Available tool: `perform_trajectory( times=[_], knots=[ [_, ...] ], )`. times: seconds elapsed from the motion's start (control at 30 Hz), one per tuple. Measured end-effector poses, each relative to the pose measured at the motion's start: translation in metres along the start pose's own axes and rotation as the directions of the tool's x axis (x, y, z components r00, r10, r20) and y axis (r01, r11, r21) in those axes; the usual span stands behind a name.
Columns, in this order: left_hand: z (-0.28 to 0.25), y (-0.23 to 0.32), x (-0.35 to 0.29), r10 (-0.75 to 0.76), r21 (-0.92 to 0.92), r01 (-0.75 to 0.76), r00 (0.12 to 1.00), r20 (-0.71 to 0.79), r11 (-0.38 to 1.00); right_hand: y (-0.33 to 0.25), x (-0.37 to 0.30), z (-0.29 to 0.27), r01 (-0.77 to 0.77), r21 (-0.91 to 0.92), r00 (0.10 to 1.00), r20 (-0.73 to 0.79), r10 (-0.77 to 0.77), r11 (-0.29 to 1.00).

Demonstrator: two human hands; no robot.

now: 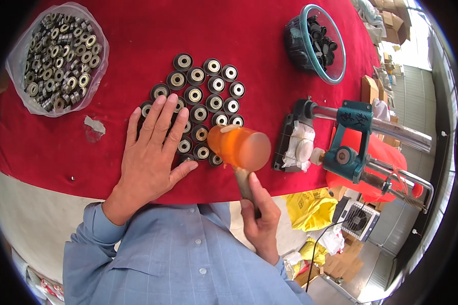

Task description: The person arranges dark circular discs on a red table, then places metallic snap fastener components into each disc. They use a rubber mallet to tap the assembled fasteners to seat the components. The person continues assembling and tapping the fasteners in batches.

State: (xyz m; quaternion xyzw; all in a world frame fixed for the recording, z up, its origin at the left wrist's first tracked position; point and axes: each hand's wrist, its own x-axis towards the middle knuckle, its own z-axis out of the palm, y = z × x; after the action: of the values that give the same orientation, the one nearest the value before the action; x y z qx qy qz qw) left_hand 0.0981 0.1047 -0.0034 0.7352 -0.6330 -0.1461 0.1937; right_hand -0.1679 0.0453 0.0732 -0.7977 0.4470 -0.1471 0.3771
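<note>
My left hand (152, 147) lies flat, palm down and fingers a little apart, over the lower left of a group of black round caps with metal bearings (194, 95) set in them. Some of these pieces are hidden under it. My right hand (260, 218) grips the handle of an orange mallet (239, 146). The mallet's head is over the lower right of the group, covering part of it; whether it touches a piece I cannot tell. The pieces stand close together in rough rows on the red cloth (137, 46).
A plastic-lined container of loose bearings (61, 61) stands at the far left. At the far right is a clear bowl (295, 46) of black caps. A green hand press (348, 142) stands at the right, by a white wrapped block (301, 145). A plastic scrap (94, 126) lies left.
</note>
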Motion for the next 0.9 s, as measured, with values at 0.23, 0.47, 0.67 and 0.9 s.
perform_trajectory(
  times=[0.23, 0.47, 0.67, 0.9],
  knots=[
    [0.001, -0.002, -0.001, -0.002, -0.007, 0.002, 1.000, -0.010, 1.000, -0.007, -0.009, -0.011, 0.025, 0.259, 0.979, -0.202, 0.029, 0.966],
    [-0.001, -0.002, 0.002, 0.007, -0.022, -0.007, 1.000, 0.001, 1.000, -0.004, 0.031, 0.000, 0.017, -0.029, 0.999, -0.041, -0.018, 0.999],
    [0.000, -0.001, 0.000, -0.010, -0.022, 0.010, 1.000, -0.001, 1.000, -0.012, 0.030, -0.015, 0.028, 0.050, 0.994, -0.111, -0.023, 0.998],
    [-0.002, 0.001, 0.001, -0.004, -0.042, 0.004, 1.000, -0.008, 0.999, -0.004, 0.035, -0.006, -0.003, 0.047, 0.993, -0.118, 0.009, 0.999]
  ],
)
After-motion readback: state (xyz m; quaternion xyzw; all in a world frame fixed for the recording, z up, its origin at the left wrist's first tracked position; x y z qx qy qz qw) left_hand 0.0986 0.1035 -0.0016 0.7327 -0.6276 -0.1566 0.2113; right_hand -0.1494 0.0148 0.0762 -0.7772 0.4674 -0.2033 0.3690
